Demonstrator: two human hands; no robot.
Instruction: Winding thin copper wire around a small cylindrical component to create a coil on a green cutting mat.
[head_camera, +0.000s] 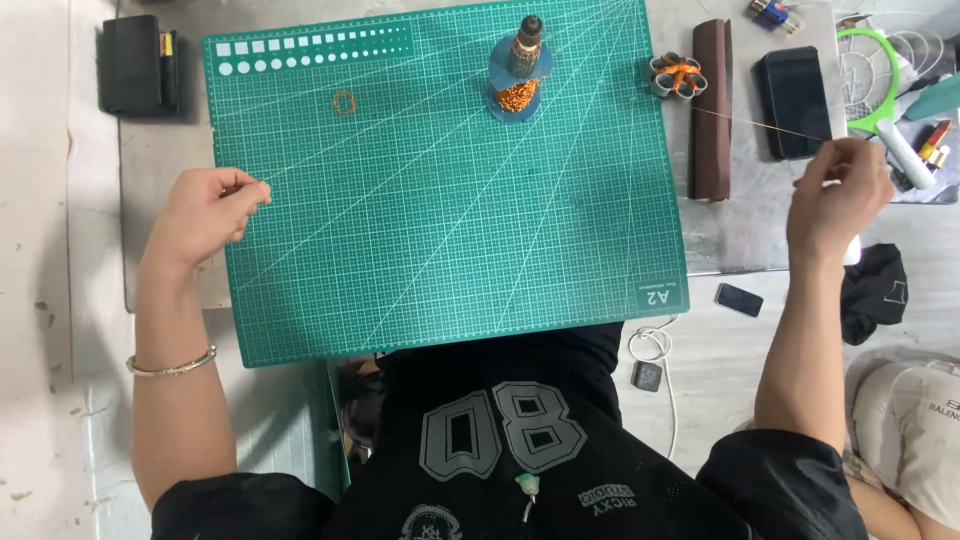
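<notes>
Grey worktop over a pale, scuffed floor

A green gridded cutting mat covers most of the grey table; a black case sits at its far left corner, a white cable coils on the light floor below, soft even light all round

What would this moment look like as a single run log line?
left hand: pinched at green cutting mat edge | right hand: pinching thin copper wire | wire runs toward copper wire spool | small wire ring on mat

Green mat with white grid lines, centre of frame; copper-orange wire spool on blue base, upper middle; brown roll, upper right.
</notes>
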